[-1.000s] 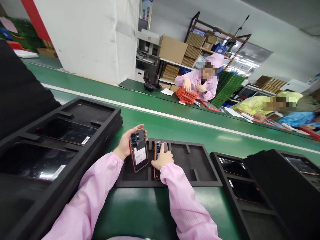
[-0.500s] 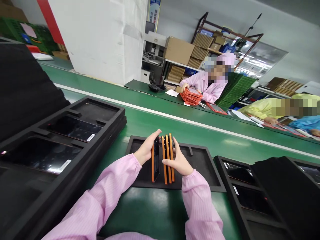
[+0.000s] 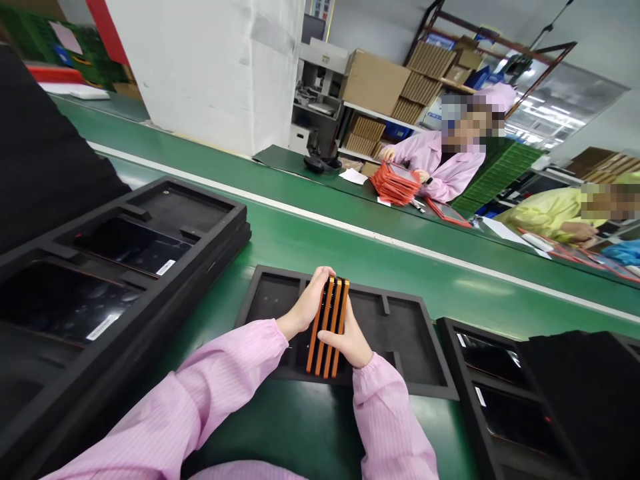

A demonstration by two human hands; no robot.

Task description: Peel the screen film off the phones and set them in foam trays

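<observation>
Several smartphones with orange frames (image 3: pixel 324 353) stand on edge, pressed side by side into one stack between my hands. My left hand (image 3: pixel 307 308) is closed against the left face of the stack, fingers at its far end. From the right, my right hand (image 3: pixel 354 339) grips the same stack, its thumb across the near orange edges and its other fingers mostly hidden. Beneath the phones lies a black foam tray (image 3: pixel 413 327) with moulded compartments. Whether the lower ends of the phones touch the tray, I cannot tell.
Stacked black foam trays (image 3: pixel 210 233) holding dark-screened phones stand at left. Another foam tray (image 3: pixel 450 347) with phones lies at right, partly under a black foam sheet (image 3: pixel 590 387). Across the green bench, a person in pink (image 3: pixel 460 167) handles a stack of red-orange items (image 3: pixel 395 185).
The phone in my left hand has moved right and joined the ones in my right hand, closing the gap. The camera view has shifted slightly.
</observation>
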